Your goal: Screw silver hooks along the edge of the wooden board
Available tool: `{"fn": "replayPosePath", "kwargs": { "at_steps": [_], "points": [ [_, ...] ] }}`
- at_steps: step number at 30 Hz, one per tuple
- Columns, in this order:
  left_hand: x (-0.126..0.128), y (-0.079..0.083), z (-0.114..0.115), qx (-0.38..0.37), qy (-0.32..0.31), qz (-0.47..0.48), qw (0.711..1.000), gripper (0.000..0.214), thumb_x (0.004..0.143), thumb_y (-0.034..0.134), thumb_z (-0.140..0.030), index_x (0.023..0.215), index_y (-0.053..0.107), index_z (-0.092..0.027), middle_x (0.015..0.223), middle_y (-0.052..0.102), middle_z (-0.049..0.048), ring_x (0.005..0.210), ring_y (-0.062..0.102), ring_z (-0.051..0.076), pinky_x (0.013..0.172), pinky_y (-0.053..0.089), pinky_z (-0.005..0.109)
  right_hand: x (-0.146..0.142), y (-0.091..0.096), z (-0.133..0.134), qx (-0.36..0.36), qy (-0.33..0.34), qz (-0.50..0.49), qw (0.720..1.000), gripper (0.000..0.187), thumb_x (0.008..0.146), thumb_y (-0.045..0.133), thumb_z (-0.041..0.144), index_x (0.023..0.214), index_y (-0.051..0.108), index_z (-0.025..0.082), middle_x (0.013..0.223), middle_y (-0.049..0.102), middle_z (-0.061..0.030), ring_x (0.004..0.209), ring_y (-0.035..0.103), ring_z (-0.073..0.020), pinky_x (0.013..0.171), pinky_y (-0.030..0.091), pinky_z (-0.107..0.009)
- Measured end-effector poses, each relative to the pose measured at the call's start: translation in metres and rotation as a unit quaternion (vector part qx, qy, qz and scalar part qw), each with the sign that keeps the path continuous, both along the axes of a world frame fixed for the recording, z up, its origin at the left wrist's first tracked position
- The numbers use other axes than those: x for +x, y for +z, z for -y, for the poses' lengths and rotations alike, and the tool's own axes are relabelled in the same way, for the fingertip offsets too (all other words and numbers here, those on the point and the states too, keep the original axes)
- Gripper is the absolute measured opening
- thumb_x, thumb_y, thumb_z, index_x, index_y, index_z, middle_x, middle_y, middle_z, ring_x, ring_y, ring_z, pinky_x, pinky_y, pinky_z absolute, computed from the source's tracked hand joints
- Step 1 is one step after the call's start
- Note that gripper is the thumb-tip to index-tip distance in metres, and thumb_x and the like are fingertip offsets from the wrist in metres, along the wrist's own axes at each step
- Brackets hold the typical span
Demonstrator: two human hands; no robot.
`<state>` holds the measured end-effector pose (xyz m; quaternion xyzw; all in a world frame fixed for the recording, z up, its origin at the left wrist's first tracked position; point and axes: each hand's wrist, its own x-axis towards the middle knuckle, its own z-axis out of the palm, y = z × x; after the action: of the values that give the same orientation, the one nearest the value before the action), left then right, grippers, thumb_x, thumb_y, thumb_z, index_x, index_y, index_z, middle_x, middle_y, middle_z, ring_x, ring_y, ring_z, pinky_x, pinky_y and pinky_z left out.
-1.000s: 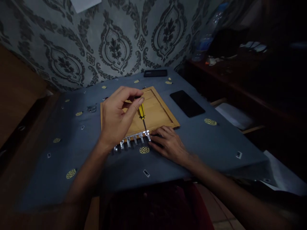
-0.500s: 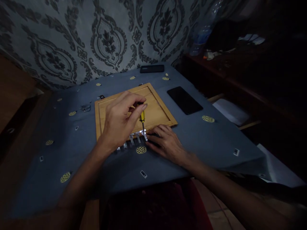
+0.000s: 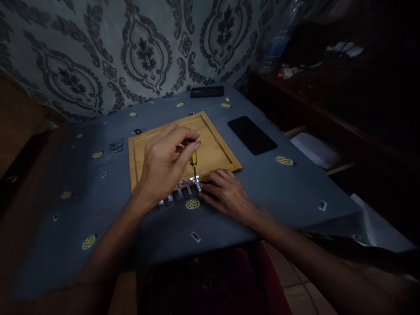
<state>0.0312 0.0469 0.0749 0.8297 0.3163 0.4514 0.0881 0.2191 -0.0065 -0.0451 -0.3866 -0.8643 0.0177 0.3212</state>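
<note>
My left hand (image 3: pixel 167 159) is closed around the top of a small yellow and black screwdriver (image 3: pixel 193 158), which stands nearly upright. Its tip meets the right end of a shiny metal hook rail (image 3: pixel 187 183) along the near edge of a wooden board (image 3: pixel 210 144). Several hooks stick out from the rail toward me; part of its left side is behind my left hand and wrist. My right hand (image 3: pixel 226 194) rests at the board's near right corner, its fingers and thumb against the rail's end hook, holding it there.
A black phone (image 3: pixel 252 134) lies right of the board, with another dark phone-like object (image 3: pixel 207 92) near the wall. Some small metal pieces (image 3: pixel 115 147) lie to the left. The table (image 3: pixel 262 192) has a blue patterned cloth. A plastic bottle (image 3: pixel 275 48) stands on a dark side surface.
The view has shifted very slightly. Both hands, the screwdriver and the rail keep nearly the same positions.
</note>
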Motion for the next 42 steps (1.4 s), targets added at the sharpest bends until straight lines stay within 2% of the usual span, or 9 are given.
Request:
{"fn": "replayPosePath", "kwargs": {
  "at_steps": [21, 28, 33, 38, 42],
  "points": [
    [0.003, -0.003, -0.001, -0.019, -0.006, -0.020, 1.000, 0.007, 0.093, 0.064, -0.014, 0.094, 0.069, -0.020, 0.089, 0.070, 0.0004, 0.083, 0.067, 0.013, 0.071, 0.058, 0.023, 0.000, 0.001, 0.001, -0.019, -0.005, -0.008, 1.000, 0.022, 0.101, 0.056, 0.031, 0.101, 0.076, 0.021, 0.099, 0.071, -0.0075, 0.094, 0.058, -0.0240, 0.083, 0.045, -0.040],
    [0.001, -0.003, -0.003, -0.058, -0.012, -0.007, 0.998, 0.011, 0.086, 0.073, -0.012, 0.096, 0.070, -0.015, 0.092, 0.069, 0.0015, 0.078, 0.066, 0.011, 0.071, 0.058, 0.022, 0.000, 0.000, -0.001, -0.012, -0.001, -0.008, 1.000, 0.021, 0.100, 0.059, 0.031, 0.102, 0.076, 0.020, 0.099, 0.072, -0.0086, 0.094, 0.059, -0.0242, 0.084, 0.047, -0.040],
    [0.001, -0.003, -0.003, -0.063, -0.003, -0.012, 0.998, 0.015, 0.082, 0.077, -0.011, 0.094, 0.070, -0.017, 0.087, 0.066, 0.0000, 0.076, 0.064, 0.012, 0.070, 0.058, 0.025, -0.001, 0.001, 0.000, -0.004, -0.003, -0.006, 1.000, 0.022, 0.100, 0.057, 0.030, 0.102, 0.076, 0.019, 0.100, 0.071, -0.0082, 0.093, 0.058, -0.0235, 0.083, 0.047, -0.040],
    [-0.003, 0.000, -0.003, -0.079, -0.014, -0.029, 0.996, 0.015, 0.084, 0.073, -0.010, 0.095, 0.070, -0.020, 0.091, 0.068, 0.0004, 0.079, 0.066, 0.014, 0.074, 0.057, 0.027, 0.000, 0.000, 0.000, -0.017, -0.003, -0.003, 1.000, 0.023, 0.100, 0.057, 0.031, 0.103, 0.076, 0.019, 0.100, 0.071, -0.0085, 0.094, 0.057, -0.0241, 0.084, 0.046, -0.041],
    [-0.008, 0.004, -0.003, -0.094, -0.027, -0.042, 0.994, 0.020, 0.085, 0.067, -0.006, 0.100, 0.069, -0.020, 0.096, 0.072, 0.0012, 0.082, 0.068, 0.014, 0.077, 0.056, 0.027, 0.000, -0.001, 0.000, 0.003, -0.001, -0.011, 1.000, 0.021, 0.099, 0.060, 0.029, 0.101, 0.076, 0.016, 0.100, 0.071, -0.0086, 0.093, 0.057, -0.0230, 0.084, 0.046, -0.038]
  ]
}}
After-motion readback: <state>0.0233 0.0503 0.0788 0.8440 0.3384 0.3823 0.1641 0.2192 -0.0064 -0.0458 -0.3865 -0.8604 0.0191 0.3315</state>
